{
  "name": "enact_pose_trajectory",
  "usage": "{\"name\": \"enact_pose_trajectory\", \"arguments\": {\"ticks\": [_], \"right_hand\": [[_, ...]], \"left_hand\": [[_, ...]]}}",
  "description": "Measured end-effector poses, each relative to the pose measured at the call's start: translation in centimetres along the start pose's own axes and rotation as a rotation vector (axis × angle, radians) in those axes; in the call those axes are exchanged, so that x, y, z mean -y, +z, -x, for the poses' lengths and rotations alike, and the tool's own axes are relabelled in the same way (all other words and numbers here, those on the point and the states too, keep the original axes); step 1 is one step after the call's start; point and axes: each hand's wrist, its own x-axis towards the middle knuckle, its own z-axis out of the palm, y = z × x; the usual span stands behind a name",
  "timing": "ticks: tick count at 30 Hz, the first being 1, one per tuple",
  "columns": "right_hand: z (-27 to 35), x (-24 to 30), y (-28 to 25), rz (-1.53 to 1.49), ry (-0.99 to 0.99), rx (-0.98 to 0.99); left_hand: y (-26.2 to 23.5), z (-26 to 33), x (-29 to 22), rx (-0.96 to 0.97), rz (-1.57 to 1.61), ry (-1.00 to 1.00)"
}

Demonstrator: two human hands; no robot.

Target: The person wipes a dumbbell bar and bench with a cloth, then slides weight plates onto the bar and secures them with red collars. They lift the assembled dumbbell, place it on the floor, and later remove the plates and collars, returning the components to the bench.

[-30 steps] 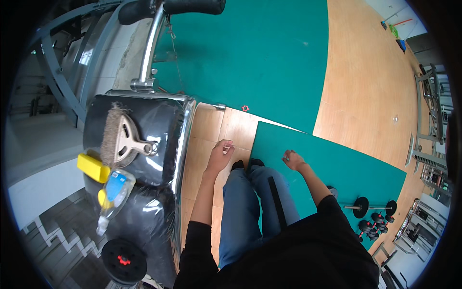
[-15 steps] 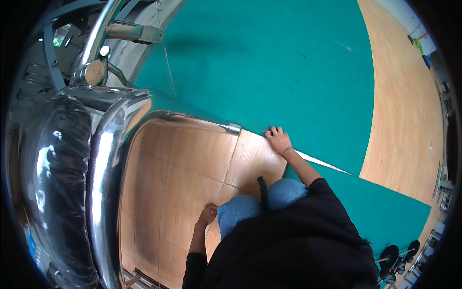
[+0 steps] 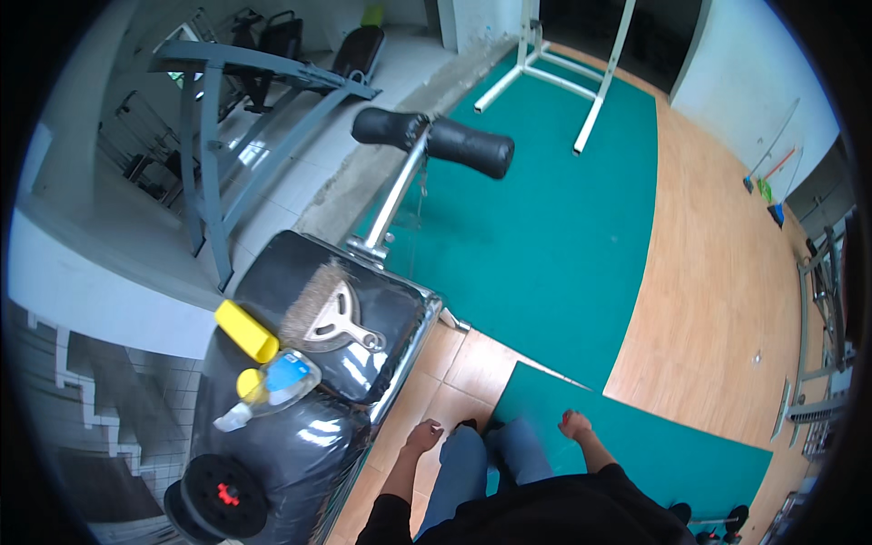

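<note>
Overall, it is a gym with a pale wood-look floor (image 3: 699, 263) running along the right and showing again beside the person's legs. A big green mat (image 3: 545, 218) covers the middle, stretching away toward a dark doorway (image 3: 627, 36), and a smaller green mat (image 3: 663, 427) lies at the person's right. At the left, a grey metal frame (image 3: 209, 154) rises over pale tiles, and at the far end a white stand (image 3: 589, 123) rests its feet on the big mat.

The shiny black padded desk (image 3: 291, 459) sits at the person's left, slanting from lower left to upper right. By its near end is a round black weight (image 3: 204, 481) with a red centre. On the desk lie a brush (image 3: 313, 309), bristles to the upper left and handle to the lower right; a clear bottle (image 3: 289, 372), its white nozzle toward the lower left; and a yellow block (image 3: 247, 331), its length running from upper left to lower right.

The hands are well apart. The left hand (image 3: 425, 436) is loosely curled near the desk; whether it holds anything cannot be told. The right hand (image 3: 575, 425), above the smaller mat, has its fingers closed around a small red piece (image 3: 569, 416), mostly hidden, so its direction and long axis cannot be told.
</note>
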Motion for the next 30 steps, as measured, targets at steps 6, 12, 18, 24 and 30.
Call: {"name": "enact_pose_trajectory", "arguments": {"ticks": [6,12,18,24,30], "right_hand": [[13.5,0.3,-3.5,0.054,-0.141,0.039],[15.5,7.0,-5.8,0.292,-0.453,0.062],[19.3,21.9,-7.8,0.2,-0.726,0.275],[26.7,34.8,1.7,-0.364,-0.76,0.582],[45.5,41.8,14.0,-0.152,-0.743,1.037]], "left_hand": [[-3.5,12.8,-9.9,0.042,0.126,0.16],[-2.2,18.9,-7.2,-0.08,0.266,0.142],[-1.1,27.9,-0.6,-0.281,0.744,-0.002],[-0.9,41.0,5.5,-0.484,0.949,-0.062],[-1.4,53.5,8.4,-0.756,1.203,-0.119]]}}
